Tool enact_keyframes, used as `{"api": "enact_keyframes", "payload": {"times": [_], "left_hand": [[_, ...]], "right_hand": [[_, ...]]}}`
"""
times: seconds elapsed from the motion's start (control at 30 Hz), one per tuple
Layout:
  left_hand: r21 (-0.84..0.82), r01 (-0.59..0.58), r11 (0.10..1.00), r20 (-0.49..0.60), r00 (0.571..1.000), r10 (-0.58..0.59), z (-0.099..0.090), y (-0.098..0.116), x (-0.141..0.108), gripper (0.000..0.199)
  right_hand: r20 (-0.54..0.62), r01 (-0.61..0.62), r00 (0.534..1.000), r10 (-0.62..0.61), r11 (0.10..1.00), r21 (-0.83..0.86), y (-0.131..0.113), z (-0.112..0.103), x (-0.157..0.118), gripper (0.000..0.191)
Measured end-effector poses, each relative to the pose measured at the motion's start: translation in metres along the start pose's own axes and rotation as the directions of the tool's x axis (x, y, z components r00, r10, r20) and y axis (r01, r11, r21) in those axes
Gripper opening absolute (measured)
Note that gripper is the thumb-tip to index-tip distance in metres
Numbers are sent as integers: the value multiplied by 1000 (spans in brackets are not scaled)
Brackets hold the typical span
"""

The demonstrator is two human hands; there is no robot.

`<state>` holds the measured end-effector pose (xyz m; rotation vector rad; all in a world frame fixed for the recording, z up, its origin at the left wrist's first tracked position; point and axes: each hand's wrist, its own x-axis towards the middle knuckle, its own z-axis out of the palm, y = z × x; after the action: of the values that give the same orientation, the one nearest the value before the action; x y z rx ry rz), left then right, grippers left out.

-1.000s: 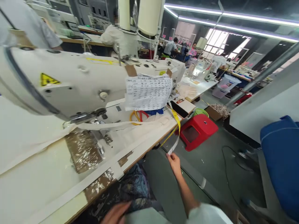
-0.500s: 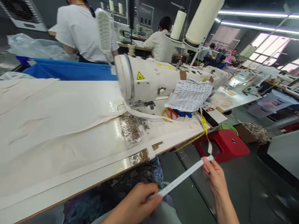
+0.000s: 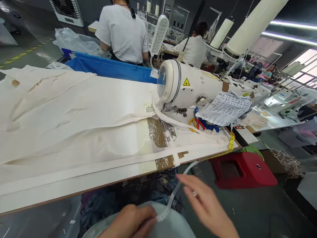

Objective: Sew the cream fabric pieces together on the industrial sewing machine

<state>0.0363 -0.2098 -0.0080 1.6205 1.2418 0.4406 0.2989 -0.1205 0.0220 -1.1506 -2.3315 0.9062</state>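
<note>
My left hand (image 3: 135, 219) is closed on the white end of a tape measure (image 3: 170, 200) above my lap. The tape curves up from it to the table's front edge, where its yellow part (image 3: 231, 142) hangs near the right corner. My right hand (image 3: 201, 198) is beside the tape with thumb and fingers apart, holding nothing. Cream fabric (image 3: 74, 132) covers much of the white table and reaches the sewing machine (image 3: 190, 82). A fabric strip (image 3: 178, 122) loops from the needle area to the right.
Scissors with red and yellow handles (image 3: 196, 124) lie beside handwritten paper sheets (image 3: 225, 107). A red stool (image 3: 257, 170) stands below the table at the right. Behind the table are a blue fabric bin (image 3: 111, 67) and people in white tops (image 3: 123, 33).
My right hand has let go of the tape and moved left, closer to my left hand. The tape, straight between my hands before, now hangs in a curve. The view has shifted left.
</note>
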Motion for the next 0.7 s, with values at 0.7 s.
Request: {"api": "enact_keyframes", "payload": {"times": [0.7], "left_hand": [[497, 196, 845, -814, 442, 377, -88, -56, -59, 22]], "right_hand": [[355, 235, 920, -166, 958, -162, -75, 38, 155, 25]]}}
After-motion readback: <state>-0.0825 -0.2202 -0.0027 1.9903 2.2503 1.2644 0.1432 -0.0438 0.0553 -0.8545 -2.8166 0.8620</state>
